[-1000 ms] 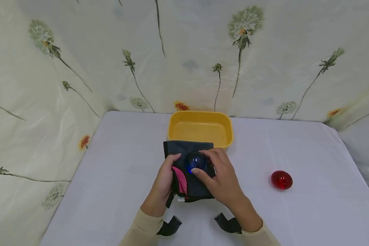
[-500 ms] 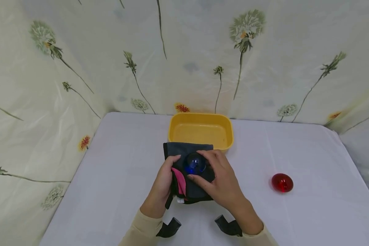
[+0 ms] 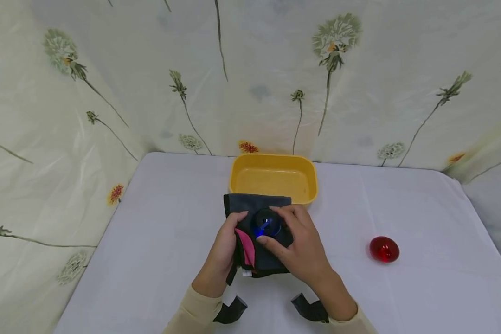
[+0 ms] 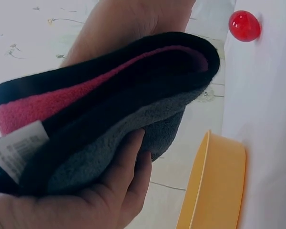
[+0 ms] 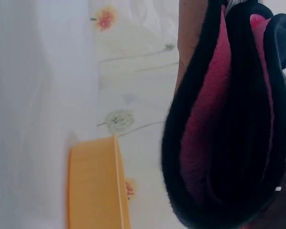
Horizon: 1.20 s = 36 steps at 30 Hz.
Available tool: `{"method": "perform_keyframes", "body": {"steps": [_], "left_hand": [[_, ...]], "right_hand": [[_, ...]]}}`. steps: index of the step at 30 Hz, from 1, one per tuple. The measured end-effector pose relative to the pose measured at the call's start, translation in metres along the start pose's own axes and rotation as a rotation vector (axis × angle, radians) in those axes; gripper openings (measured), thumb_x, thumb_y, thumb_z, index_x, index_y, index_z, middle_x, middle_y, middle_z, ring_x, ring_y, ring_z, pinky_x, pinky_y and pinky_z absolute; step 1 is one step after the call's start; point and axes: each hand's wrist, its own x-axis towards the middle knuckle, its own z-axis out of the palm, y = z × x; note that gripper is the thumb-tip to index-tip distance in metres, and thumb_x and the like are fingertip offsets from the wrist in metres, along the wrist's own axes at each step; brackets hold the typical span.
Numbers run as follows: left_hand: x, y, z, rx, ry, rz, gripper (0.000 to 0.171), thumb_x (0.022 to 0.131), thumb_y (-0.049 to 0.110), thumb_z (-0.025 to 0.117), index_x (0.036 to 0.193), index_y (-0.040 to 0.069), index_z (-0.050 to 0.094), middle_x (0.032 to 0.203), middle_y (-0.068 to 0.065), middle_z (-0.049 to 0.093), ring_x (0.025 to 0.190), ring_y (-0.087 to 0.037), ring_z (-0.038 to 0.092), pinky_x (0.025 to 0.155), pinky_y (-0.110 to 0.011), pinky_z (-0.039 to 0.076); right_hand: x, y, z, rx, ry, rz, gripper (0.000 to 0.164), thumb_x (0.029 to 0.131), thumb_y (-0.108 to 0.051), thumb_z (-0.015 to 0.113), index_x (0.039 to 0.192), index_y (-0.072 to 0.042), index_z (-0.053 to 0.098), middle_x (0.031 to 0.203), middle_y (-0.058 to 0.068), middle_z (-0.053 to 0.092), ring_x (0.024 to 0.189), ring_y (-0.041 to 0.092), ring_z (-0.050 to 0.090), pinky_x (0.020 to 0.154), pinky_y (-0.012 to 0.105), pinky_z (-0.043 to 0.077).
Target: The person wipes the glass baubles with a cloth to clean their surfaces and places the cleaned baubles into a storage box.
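Note:
In the head view my left hand (image 3: 221, 246) grips a folded grey cloth (image 3: 256, 202) with black edging and a pink inner side, its thumb on top. From the left wrist, several fingers (image 4: 126, 174) show bent under the cloth's grey underside, near a white label (image 4: 20, 149). A shiny see-through blue ball (image 3: 268, 221) rests against the cloth's upper face. Thumb and fingers of my right hand (image 3: 305, 248) pinch it from the side. The right wrist view mostly shows the cloth's pink-lined folds (image 5: 212, 114), which hide the ball.
Just beyond the cloth stands a yellow tub (image 3: 275, 180) on the white-covered table (image 3: 171, 222). To the right lies a see-through red egg-shaped ball (image 3: 384, 249). Black curved pieces (image 3: 232, 311) show below the wrists. A flower-printed curtain (image 3: 250, 60) hangs behind.
The blue ball shifts and turns slightly against the cloth under my right fingers, its bright reflection changing. My left hand keeps its hold on the cloth.

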Motion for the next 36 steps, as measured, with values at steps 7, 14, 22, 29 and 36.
{"method": "perform_keyframes", "body": {"steps": [7, 14, 22, 29, 36], "left_hand": [[0.0011, 0.0008, -0.0017, 0.010, -0.003, 0.006, 0.062, 0.105, 0.044, 0.041, 0.151, 0.003, 0.039, 0.131, -0.010, 0.055, 0.111, -0.017, 0.057, 0.091, -0.025, 0.052], [0.0021, 0.0011, -0.0024, 0.001, 0.004, -0.002, 0.060, 0.105, 0.042, 0.042, 0.150, 0.003, 0.037, 0.129, -0.008, 0.055, 0.107, -0.014, 0.060, 0.089, -0.024, 0.052], [0.0014, -0.0007, -0.0031, 0.011, -0.005, 0.003, 0.057, 0.105, 0.042, 0.044, 0.145, 0.003, 0.038, 0.118, -0.006, 0.058, 0.101, -0.012, 0.061, 0.085, -0.023, 0.053], [0.0022, -0.0007, -0.0035, 0.036, 0.008, 0.018, 0.055, 0.105, 0.042, 0.044, 0.143, 0.002, 0.040, 0.119, -0.006, 0.058, 0.103, -0.013, 0.061, 0.086, -0.023, 0.052], [0.0024, 0.0017, -0.0064, 0.022, 0.009, 0.024, 0.062, 0.106, 0.043, 0.041, 0.153, 0.003, 0.034, 0.142, -0.014, 0.047, 0.124, -0.023, 0.050, 0.096, -0.027, 0.049]], "right_hand": [[0.0003, 0.0012, 0.0012, -0.011, -0.008, -0.098, 0.085, 0.079, -0.022, 0.093, 0.151, -0.015, 0.050, 0.140, 0.006, 0.055, 0.127, 0.022, 0.049, 0.106, 0.039, 0.047], [0.0012, 0.0000, -0.0010, -0.027, 0.002, -0.147, 0.075, 0.082, -0.026, 0.092, 0.146, -0.009, 0.056, 0.130, 0.006, 0.061, 0.120, 0.023, 0.055, 0.108, 0.041, 0.047], [0.0017, 0.0017, 0.0005, -0.087, 0.051, -0.123, 0.071, 0.095, -0.067, 0.060, 0.126, -0.003, 0.069, 0.111, 0.007, 0.059, 0.102, 0.020, 0.054, 0.087, 0.035, 0.053], [0.0002, 0.0022, 0.0034, -0.092, 0.042, -0.057, 0.056, 0.092, -0.047, 0.079, 0.125, -0.002, 0.070, 0.111, 0.005, 0.057, 0.105, 0.017, 0.051, 0.084, 0.036, 0.053], [0.0007, -0.0036, 0.0042, -0.079, -0.010, -0.078, 0.088, 0.077, -0.028, 0.095, 0.150, -0.010, 0.050, 0.133, 0.009, 0.057, 0.123, 0.024, 0.050, 0.105, 0.048, 0.048]]}}
